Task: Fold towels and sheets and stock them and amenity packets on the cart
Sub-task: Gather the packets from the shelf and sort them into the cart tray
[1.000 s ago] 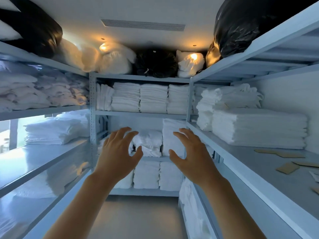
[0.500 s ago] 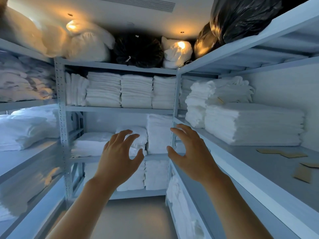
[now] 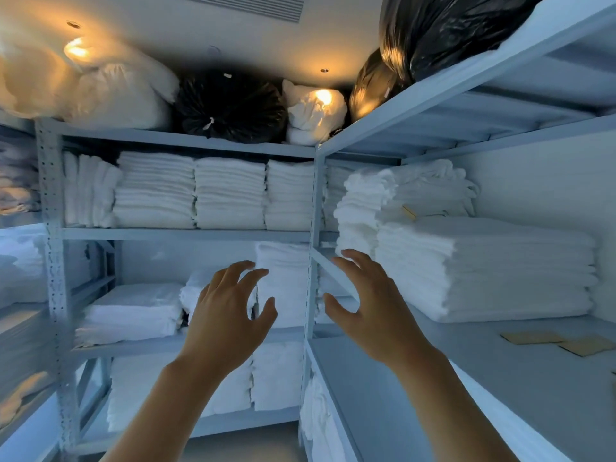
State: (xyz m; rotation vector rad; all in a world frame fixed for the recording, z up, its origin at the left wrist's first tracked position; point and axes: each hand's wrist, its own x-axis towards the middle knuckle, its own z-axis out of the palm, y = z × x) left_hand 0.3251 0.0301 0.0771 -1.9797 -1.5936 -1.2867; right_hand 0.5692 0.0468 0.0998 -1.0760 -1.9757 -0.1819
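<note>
Two hands up mid-frame, both empty. Left hand (image 3: 230, 315) hangs in front of the back rack (image 3: 55, 248), fingers spread and loosely bent, gripping nothing. Right hand (image 3: 370, 308) just beside it at centre-right, same pose, palm turned in, touching nothing.

Step, by my read: the fetch, i.e. picking linen off the racks before any folding or stocking. No cart in view, no amenity packets I can make out.

Where's the linen? Everywhere. A tall towel stack (image 3: 283, 281) stands dead centre, right behind the left fingertips and nearest both hands. A flat stack (image 3: 133, 311) sits centre-left on the same shelf. A row of stacks (image 3: 230, 191) runs along the shelf above. A big sheet pile (image 3: 483, 268) fills the right shelf (image 3: 500, 378), centre-right.

Next move prob. calls for both hands to reach in, one each side of a stack, clamp from the sides or scoop under, then lift it out level so it doesn't slump.

In the way: the upright post (image 3: 311, 295) stands between the two hands' lines, so the right hand must go round it or switch to the sheet pile. Stacks sit tight together, so neighbours may drag.

Around: black bags (image 3: 230, 105) and white bags (image 3: 126, 95) top of frame, brown cards (image 3: 533, 337) lower right.
</note>
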